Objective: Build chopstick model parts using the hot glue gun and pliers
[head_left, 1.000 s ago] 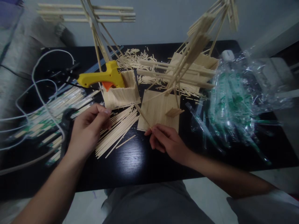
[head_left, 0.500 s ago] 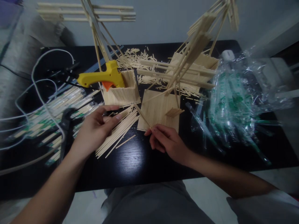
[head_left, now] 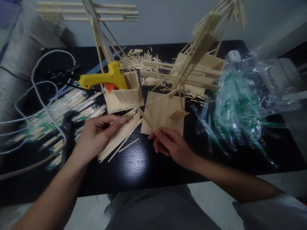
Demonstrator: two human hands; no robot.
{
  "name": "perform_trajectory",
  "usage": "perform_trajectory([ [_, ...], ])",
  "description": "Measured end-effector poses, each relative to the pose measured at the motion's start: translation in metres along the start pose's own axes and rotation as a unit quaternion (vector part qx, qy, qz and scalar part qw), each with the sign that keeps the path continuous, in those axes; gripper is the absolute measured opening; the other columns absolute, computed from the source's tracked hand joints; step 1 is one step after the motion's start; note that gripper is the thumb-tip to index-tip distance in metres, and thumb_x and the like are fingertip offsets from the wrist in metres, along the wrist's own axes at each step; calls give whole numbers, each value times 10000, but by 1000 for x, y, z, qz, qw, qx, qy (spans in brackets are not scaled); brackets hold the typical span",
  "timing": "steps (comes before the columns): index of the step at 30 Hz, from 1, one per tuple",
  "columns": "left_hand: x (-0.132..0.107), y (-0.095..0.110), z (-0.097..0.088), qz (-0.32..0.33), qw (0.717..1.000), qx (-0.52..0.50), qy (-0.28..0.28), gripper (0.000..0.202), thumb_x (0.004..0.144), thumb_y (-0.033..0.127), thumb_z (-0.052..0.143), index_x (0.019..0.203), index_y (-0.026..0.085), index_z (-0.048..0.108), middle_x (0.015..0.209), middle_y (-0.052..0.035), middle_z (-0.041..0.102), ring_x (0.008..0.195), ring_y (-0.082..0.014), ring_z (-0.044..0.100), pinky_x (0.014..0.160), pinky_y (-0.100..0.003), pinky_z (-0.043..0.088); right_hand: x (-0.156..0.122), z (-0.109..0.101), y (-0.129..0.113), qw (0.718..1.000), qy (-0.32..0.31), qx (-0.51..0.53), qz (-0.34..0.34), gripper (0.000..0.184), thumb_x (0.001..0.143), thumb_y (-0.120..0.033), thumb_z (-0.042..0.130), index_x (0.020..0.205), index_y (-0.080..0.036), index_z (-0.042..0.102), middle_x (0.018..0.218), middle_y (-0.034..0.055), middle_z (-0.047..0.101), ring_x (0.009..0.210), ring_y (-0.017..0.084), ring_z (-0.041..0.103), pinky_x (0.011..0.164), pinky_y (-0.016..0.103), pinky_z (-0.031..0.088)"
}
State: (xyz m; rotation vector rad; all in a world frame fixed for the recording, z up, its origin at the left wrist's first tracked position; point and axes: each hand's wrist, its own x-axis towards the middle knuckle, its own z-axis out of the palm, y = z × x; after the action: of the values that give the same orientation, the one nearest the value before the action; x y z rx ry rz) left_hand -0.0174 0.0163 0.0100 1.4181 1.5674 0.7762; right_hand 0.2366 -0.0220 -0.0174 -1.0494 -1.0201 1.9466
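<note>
My right hand (head_left: 171,143) is closed on a few thin wooden sticks (head_left: 145,118), which slant up and to the left from its fingertips. They lie over the left edge of a flat panel (head_left: 160,107) made of sticks laid side by side. My left hand (head_left: 100,132) is over a loose pile of wooden sticks (head_left: 122,137), thumb and forefinger pinched together at its upper end. Whatever is between those fingertips is too small to make out. A short slanted stack of sticks (head_left: 178,114) rests on the panel's right side.
A yellow glue gun (head_left: 105,78) lies across a stick-built box (head_left: 123,99). Stick windmill-like frames (head_left: 196,51) rise behind. Cut stick pieces (head_left: 141,60) litter the back. Plastic wrappers (head_left: 237,105) cover the right; wrapped stick packs (head_left: 57,115) and a white cable (head_left: 35,83) lie left.
My left hand has moved slightly right over the pile, and its thumb and forefinger have closed together. My right hand holds its sticks in nearly the same place.
</note>
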Motion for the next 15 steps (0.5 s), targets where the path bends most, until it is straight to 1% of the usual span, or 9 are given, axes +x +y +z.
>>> perform_trajectory([
  [2, 0, 0, 0, 34, 999, -9, -12, 256, 811, 467, 842, 851, 214, 856, 854, -52, 801, 736, -156, 669, 667, -241, 497, 0, 0, 0, 1000, 0, 0, -1, 369, 1021, -513, 612, 946, -159, 683, 635, -32, 608, 465, 65, 410, 435, 214, 265],
  [4, -1, 1, 1, 59, 998, -17, -24, 205, 792, 438, 862, 804, 233, 852, 831, -42, 787, 733, -158, 676, 671, -248, 507, 0, 0, -1, 1000, 2, -1, 1, 372, 1020, -518, 610, 948, -160, 681, 630, -33, 606, 465, 66, 408, 435, 216, 264],
  [9, -3, 5, 2, 91, 995, -13, -26, 175, 751, 385, 902, 729, 238, 810, 770, -22, 728, 687, -143, 635, 600, -245, 457, 0, 0, -1, 1000, 0, 0, 0, 381, 1008, -538, 618, 945, -168, 680, 628, -33, 605, 464, 69, 399, 434, 219, 259],
  [13, -4, 8, 1, 102, 993, -26, -49, 218, 822, 360, 832, 690, 219, 731, 740, -24, 695, 673, -149, 602, 580, -259, 441, 0, 1, -2, 1000, 4, -3, 2, 369, 1005, -530, 624, 938, -171, 680, 631, -35, 603, 468, 69, 401, 439, 221, 263],
  [15, -6, 9, 1, 124, 991, -34, -48, 204, 860, 337, 788, 704, 227, 718, 771, -29, 702, 715, -162, 614, 631, -278, 480, 0, 1, -3, 1000, 5, -3, 1, 368, 1004, -528, 626, 935, -170, 680, 630, -36, 600, 470, 68, 402, 440, 222, 266],
])
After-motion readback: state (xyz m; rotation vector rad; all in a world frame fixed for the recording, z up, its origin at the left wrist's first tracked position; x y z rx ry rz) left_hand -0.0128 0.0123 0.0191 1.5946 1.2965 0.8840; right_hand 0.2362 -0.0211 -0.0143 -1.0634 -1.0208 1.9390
